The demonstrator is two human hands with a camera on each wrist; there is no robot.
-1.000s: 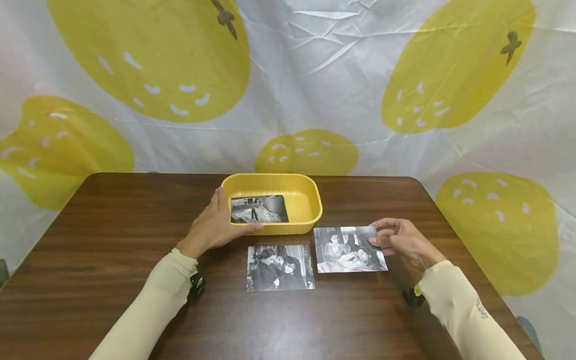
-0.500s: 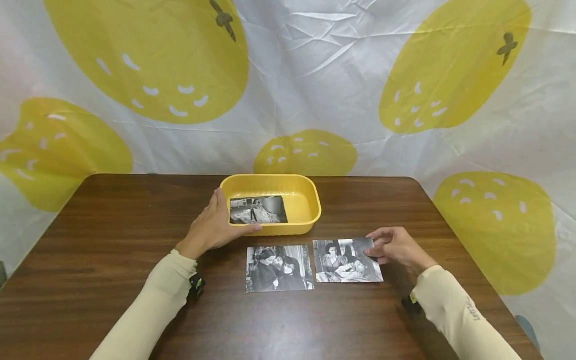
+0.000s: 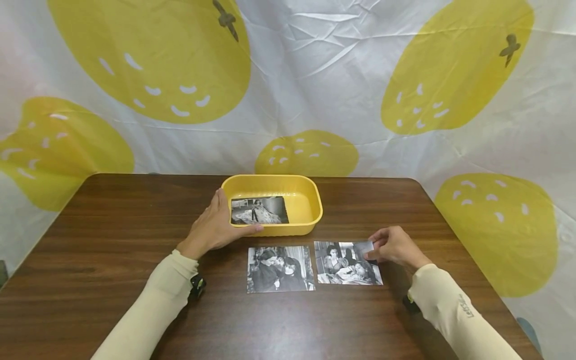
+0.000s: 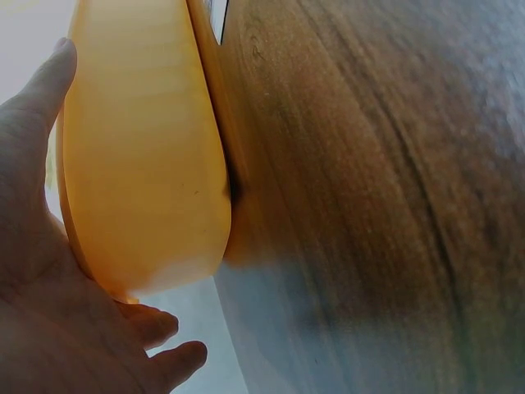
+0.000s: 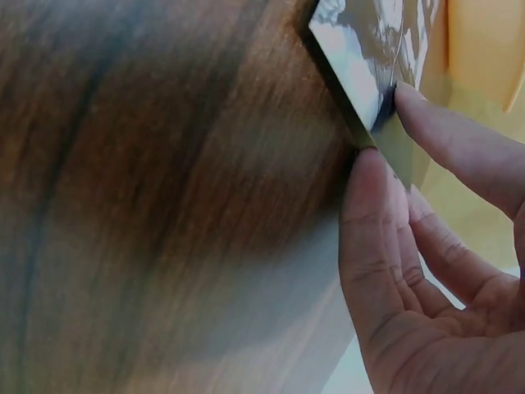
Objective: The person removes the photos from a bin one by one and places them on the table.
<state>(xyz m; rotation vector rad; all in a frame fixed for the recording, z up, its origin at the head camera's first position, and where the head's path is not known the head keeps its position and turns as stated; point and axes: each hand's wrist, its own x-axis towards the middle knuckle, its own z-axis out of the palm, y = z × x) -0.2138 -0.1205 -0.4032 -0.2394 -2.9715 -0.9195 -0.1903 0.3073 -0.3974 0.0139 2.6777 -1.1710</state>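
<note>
My left hand [image 3: 210, 222] holds the left end of a yellow plastic tub [image 3: 288, 229], its thumb along the front rim. In the left wrist view the hand [image 4: 74, 271] spans the tub's end wall [image 4: 148, 148]. Inside the tub lies a black-and-white photo [image 3: 258, 210]. Another photo [image 3: 281, 270] is flat on the table in front of it. My right hand [image 3: 396, 247] pinches the right edge of a third photo [image 3: 344, 265], just right of the second. The right wrist view shows thumb and fingers [image 5: 373, 213] at that photo's corner [image 5: 361, 82]; whether it touches the table, I cannot tell.
A brown wood-grain table [image 3: 288, 325] carries everything. Behind it hangs a white cloth [image 3: 315, 90] printed with yellow fruit. The tub stands near the table's back edge, and bare tabletop lies in front of the photos.
My right hand has brought its photo down and toward me, level beside the other photo, with most of this in the first half second. The left hand and tub have stayed put.
</note>
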